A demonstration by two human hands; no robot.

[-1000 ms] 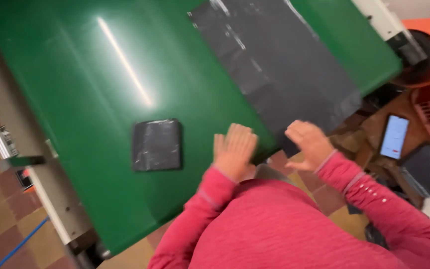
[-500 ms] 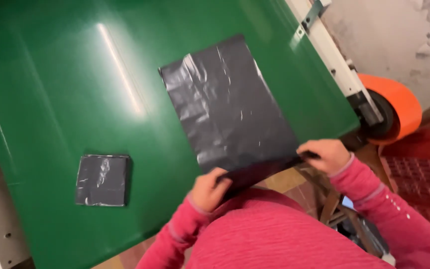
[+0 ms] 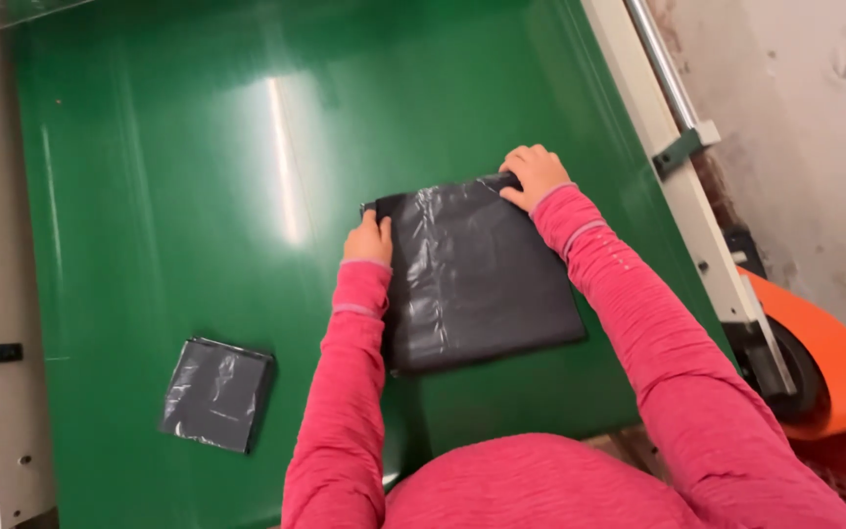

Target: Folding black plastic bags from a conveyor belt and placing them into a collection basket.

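Black plastic, glossy and creased, is spread flat near the middle of a green belt (image 3: 198, 147) as a large folded bag (image 3: 482, 279), and it is held at its two far corners. The left hand (image 3: 368, 240) is set on the far left corner, its fingers curled down over the edge so that the corner is gripped between fingers and thumb; how tightly it is pinched cannot be told. The right hand (image 3: 533, 173) is closed over the far right corner, the knuckles raised and the fingertips tucked under or onto the top edge of the bag. Both arms are covered by pink sleeves (image 3: 345, 392) and are stretched out on either side of the bag, the left forearm lying along its left edge and the right forearm crossing its right corner. A white sheen is seen down the bag's left half where light is caught by the film. A smaller black packet (image 3: 217, 394), folded square, lies well apart on the belt to the left, nearer the person. The belt is bordered by a pale metal rail (image 3: 682, 186) on the right, beside which an orange roller (image 3: 829, 362) is seen against a rough wall.
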